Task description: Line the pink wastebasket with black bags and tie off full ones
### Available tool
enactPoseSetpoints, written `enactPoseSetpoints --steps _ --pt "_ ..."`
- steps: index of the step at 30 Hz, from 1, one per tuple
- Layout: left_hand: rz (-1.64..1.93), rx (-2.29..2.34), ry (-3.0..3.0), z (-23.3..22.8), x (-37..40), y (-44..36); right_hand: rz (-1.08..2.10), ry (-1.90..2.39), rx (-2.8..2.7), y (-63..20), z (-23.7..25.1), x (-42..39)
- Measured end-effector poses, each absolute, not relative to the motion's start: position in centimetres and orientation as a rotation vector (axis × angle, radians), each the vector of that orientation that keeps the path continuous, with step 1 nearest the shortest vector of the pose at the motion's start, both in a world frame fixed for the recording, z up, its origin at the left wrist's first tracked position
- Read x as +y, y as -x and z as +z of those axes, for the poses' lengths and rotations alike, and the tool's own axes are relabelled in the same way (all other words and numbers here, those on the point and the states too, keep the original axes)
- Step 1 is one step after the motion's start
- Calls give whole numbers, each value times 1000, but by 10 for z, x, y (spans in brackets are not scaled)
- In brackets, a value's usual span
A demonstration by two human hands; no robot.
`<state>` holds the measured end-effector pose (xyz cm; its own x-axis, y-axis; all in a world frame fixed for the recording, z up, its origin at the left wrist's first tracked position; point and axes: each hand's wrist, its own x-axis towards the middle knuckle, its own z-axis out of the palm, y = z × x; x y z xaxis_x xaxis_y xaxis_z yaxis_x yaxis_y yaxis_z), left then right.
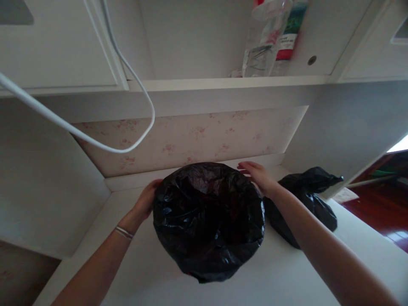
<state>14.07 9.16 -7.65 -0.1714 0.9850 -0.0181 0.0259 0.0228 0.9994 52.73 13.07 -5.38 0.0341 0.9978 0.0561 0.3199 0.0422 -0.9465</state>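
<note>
A round trash can [208,221] lined with a black garbage bag is in the middle of the view, its mouth facing me. The bag is folded over the rim and covers nearly all of the can. My left hand [148,197] grips the can's left side, its fingertips partly hidden behind the bag. At the upper right of the rim is my right hand [256,176], its fingers stretched out and apart. A tied black garbage bag [314,208] lies on the white surface to the right, partly behind my right forearm.
A white countertop [137,250] lies below, with flowered wallpaper [197,136] behind. Overhead is an open white cabinet [197,42] holding clear plastic bottles [263,46]. A white cable [127,148] loops down at the left. Reddish floor [376,208] shows at the right.
</note>
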Motion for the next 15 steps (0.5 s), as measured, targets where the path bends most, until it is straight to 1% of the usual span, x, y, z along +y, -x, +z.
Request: enactPoseSetpoints --steps 4,7,10,15 --pt "1340 1422 -1370 -27 110 -135 735 1440 -1637 -513 -20 132" --pt "1103 1417 -1651 4 117 -153 591 1407 -1898 -488 -5 136" --pt "827 1450 -1916 11 123 -177 485 1396 -2144 -466 -5 143" --pt "540 1556 -2210 0 131 -187 358 1424 -2404 -459 -12 154"
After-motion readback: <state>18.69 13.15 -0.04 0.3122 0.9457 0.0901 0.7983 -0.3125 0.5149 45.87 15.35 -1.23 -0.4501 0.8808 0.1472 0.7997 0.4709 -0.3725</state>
